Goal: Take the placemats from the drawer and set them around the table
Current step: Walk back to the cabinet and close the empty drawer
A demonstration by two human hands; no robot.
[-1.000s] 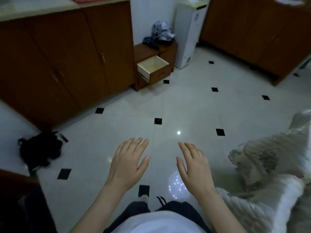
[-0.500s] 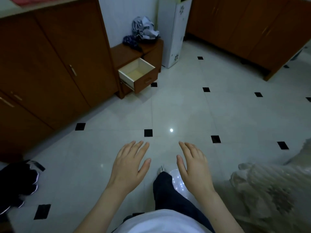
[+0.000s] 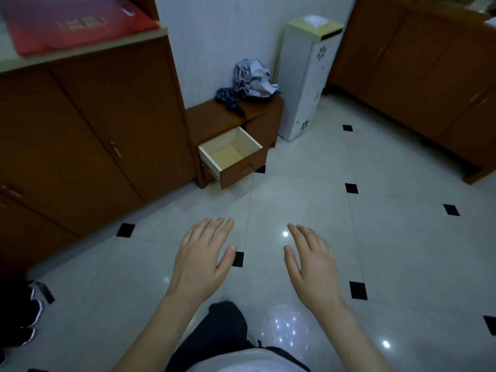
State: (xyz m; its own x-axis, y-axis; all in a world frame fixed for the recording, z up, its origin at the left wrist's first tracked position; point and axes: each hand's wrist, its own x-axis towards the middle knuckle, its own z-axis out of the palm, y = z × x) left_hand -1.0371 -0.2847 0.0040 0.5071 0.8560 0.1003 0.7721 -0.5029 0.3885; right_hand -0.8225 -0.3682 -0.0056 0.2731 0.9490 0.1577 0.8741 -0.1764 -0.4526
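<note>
Across tiled floor (image 3: 308, 183), open drawer (image 3: 230, 154), seemingly bare, beyond both hands' spread, unladen fingers (image 3: 212, 226).

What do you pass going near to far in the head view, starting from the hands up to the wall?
Left hand and right hand, both empty → bare tiled floor → open drawer → low wooden cabinet → crumpled clothes on top.
</note>
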